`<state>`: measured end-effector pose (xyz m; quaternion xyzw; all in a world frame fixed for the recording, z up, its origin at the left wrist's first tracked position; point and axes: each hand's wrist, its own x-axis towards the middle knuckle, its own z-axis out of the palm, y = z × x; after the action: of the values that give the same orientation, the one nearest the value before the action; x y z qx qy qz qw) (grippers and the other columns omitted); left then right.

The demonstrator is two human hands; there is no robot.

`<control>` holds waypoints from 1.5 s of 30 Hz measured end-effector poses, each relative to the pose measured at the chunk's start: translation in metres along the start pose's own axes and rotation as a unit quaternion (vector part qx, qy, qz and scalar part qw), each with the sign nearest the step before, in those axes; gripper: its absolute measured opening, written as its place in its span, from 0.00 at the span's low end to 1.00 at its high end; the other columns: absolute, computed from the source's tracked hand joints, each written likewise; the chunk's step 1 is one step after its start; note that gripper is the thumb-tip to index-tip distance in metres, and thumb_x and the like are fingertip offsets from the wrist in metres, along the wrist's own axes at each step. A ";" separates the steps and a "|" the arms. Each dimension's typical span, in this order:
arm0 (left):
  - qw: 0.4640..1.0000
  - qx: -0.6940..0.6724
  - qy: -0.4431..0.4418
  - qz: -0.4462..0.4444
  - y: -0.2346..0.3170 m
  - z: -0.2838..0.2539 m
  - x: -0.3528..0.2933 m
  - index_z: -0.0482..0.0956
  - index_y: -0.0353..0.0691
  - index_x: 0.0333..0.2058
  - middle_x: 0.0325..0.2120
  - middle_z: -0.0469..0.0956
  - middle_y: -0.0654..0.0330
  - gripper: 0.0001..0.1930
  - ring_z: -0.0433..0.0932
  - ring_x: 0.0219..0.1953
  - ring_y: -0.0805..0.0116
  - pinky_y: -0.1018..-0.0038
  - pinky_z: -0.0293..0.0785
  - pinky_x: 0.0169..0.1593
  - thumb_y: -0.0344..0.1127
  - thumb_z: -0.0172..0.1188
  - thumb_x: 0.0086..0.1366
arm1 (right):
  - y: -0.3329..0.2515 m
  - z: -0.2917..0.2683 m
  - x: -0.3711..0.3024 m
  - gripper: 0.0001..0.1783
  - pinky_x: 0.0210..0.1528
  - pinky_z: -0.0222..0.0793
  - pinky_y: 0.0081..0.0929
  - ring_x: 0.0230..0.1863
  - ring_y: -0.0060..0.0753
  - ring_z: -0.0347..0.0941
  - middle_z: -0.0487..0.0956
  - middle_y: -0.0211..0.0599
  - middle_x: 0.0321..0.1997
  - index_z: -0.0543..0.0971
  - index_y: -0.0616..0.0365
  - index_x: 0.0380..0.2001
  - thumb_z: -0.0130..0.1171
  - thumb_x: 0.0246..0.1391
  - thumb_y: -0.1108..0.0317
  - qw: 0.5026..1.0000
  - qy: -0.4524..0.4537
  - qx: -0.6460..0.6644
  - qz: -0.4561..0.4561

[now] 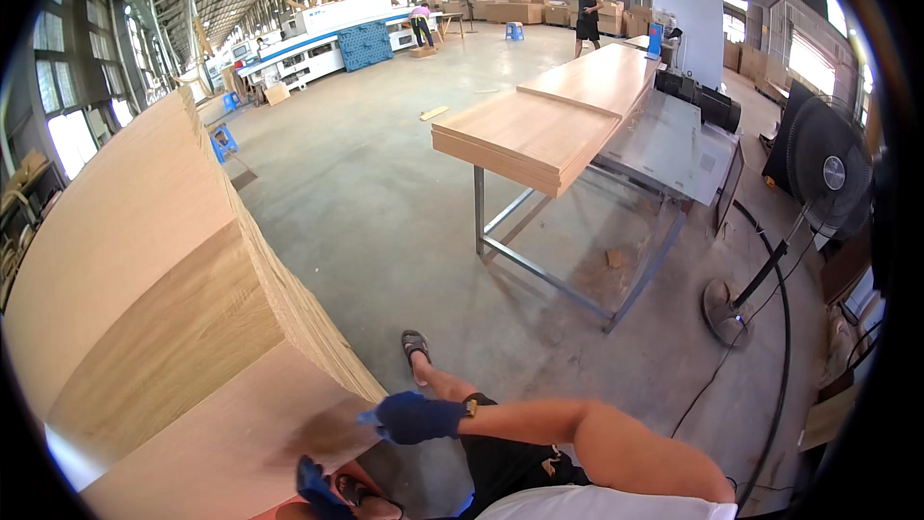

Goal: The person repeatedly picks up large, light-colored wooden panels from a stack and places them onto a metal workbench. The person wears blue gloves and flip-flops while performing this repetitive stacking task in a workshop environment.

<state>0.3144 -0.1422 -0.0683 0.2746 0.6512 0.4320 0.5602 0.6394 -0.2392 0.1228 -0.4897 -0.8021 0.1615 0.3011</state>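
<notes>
Low at my left stands a tall stack of wood-grain panels (154, 337), its layered edges facing the middle of the floor. The nearest, pale wooden panel (221, 438) lies on top at the near end. My right hand (416, 418), in a dark blue glove, is closed at this panel's right corner, with a fingertip over the surface. My left hand (320, 489), also gloved, is at its near edge; one digit shows over the edge and the other fingers are mostly hidden.
Ahead to the right, a metal-framed table (544, 274) carries several stacked boards (529, 135) beside a grey machine bed (664, 149). A pedestal fan (833, 173), with a black hose (784, 327) near its base, stands at right. Two other people are far off near a long machine (318, 43).
</notes>
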 end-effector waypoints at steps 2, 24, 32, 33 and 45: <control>0.998 0.013 -0.044 -0.042 -0.017 0.021 -0.045 0.74 0.49 0.49 0.43 0.73 0.69 0.20 0.70 0.41 0.71 0.66 0.64 0.43 0.51 0.52 0.62 | 0.020 0.016 -0.028 0.11 0.29 0.68 0.35 0.25 0.44 0.73 0.75 0.45 0.24 0.77 0.57 0.37 0.52 0.52 0.66 0.987 0.017 0.146 0.072; 0.986 0.104 -0.072 0.113 -0.057 0.040 -0.048 0.80 0.33 0.27 0.18 0.72 0.69 0.10 0.66 0.21 0.78 0.78 0.61 0.25 0.33 0.53 0.61 | 0.120 -0.032 -0.176 0.20 0.38 0.69 0.24 0.37 0.24 0.75 0.80 0.32 0.40 0.76 0.57 0.48 0.52 0.59 0.56 0.693 0.335 0.393 0.503; 0.987 0.105 -0.025 0.118 -0.070 0.036 -0.036 0.81 0.28 0.33 0.21 0.76 0.66 0.11 0.71 0.24 0.75 0.76 0.67 0.29 0.32 0.56 0.60 | 0.125 -0.008 -0.143 0.20 0.38 0.69 0.23 0.37 0.23 0.75 0.80 0.31 0.41 0.76 0.57 0.48 0.52 0.59 0.55 0.723 0.295 0.396 0.484; 0.986 0.104 -0.029 0.130 -0.070 0.035 -0.036 0.81 0.28 0.33 0.21 0.76 0.66 0.11 0.71 0.24 0.75 0.76 0.67 0.29 0.32 0.56 0.59 | 0.124 -0.007 -0.142 0.20 0.38 0.69 0.23 0.38 0.23 0.75 0.80 0.32 0.41 0.76 0.57 0.48 0.52 0.59 0.55 0.725 0.290 0.400 0.480; 0.979 0.155 -0.020 0.127 -0.085 0.029 -0.024 0.82 0.29 0.31 0.21 0.78 0.63 0.11 0.74 0.25 0.73 0.76 0.69 0.30 0.33 0.56 0.60 | 0.151 -0.059 -0.161 0.25 0.41 0.71 0.31 0.43 0.35 0.75 0.78 0.41 0.48 0.72 0.56 0.51 0.49 0.58 0.50 0.642 0.369 0.505 0.444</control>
<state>0.3588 -0.1952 -0.1310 0.4473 0.6589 0.3878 0.4640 0.8353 -0.3126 0.0320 -0.5784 -0.1051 0.4617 0.6643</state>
